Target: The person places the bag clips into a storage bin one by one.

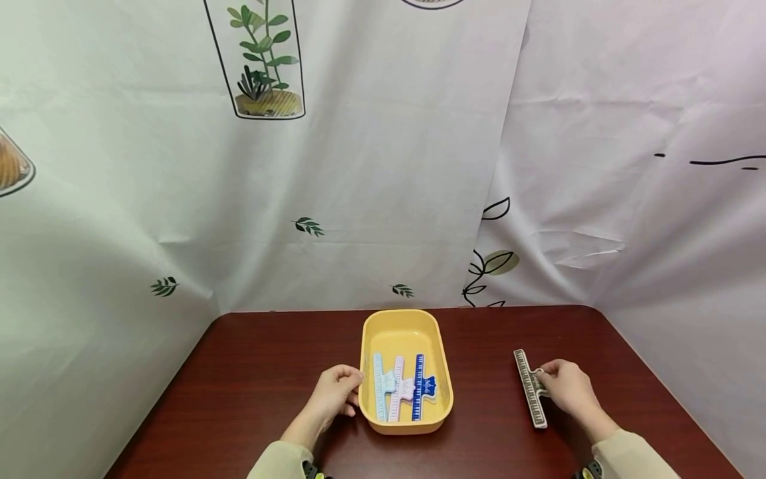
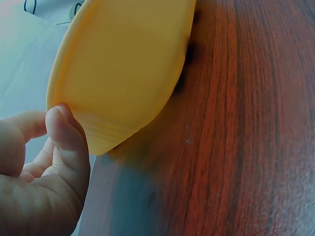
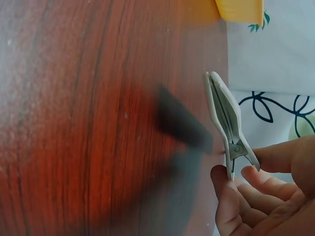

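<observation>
A yellow tray stands on the table, holding a light blue ruler clip, a pink ruler clip and a dark blue ruler clip side by side. At the tray's left rim, my left hand pinches the edge between thumb and index finger; the left wrist view shows the thumb at the rim. Right of the tray, my right hand grips a cream and black ruler clip by its handles. In the right wrist view this clip is side-on above the table, its long jaws close together.
The dark red wooden table reaches back to a white cloth printed with plants, which also hangs along both sides. A shadow falls on the tabletop beside the held clip.
</observation>
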`<state>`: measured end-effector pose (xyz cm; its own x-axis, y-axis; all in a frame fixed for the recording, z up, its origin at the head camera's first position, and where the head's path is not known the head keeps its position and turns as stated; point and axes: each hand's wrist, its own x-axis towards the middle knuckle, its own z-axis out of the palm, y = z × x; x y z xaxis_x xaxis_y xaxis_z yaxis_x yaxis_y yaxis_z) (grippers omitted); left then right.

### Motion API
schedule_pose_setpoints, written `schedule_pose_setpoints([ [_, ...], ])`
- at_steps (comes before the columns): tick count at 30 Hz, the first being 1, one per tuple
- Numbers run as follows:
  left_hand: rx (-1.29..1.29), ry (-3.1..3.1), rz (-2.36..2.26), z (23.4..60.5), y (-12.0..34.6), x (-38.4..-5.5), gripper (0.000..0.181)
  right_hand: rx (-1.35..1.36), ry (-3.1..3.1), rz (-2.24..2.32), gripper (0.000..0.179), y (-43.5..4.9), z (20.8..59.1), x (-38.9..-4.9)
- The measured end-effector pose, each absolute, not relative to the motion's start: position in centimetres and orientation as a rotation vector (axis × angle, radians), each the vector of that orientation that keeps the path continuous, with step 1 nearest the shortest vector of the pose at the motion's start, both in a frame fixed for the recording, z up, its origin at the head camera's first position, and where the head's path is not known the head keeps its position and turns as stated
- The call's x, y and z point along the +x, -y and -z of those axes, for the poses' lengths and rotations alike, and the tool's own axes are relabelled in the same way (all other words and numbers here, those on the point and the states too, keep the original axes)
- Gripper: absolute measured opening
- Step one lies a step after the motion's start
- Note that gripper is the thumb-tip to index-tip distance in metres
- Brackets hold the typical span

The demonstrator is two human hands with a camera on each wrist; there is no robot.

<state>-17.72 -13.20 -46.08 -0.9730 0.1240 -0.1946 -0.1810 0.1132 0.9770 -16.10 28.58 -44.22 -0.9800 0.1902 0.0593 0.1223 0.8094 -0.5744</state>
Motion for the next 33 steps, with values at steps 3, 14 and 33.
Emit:
schedule_pose_setpoints([
  [3, -0.057, -2.156, -1.959, 46.1, 13.1, -17.7, 0.028, -0.247, 2.870, -0.913, 0.023, -28.4, 44.2, -16.1],
  [14, -0.057, -2.157, -1.965, 46.4, 13.2, -17.9, 0.029, -0.242, 2.855, -0.972, 0.023, -27.6, 43.7, -15.7],
  [33, -0.066, -2.163, -1.950, 46.3, 13.3, -17.9, 0.026, -0.239, 2.837, -1.056, 0.023, -26.8, 43.6, -15.5],
])
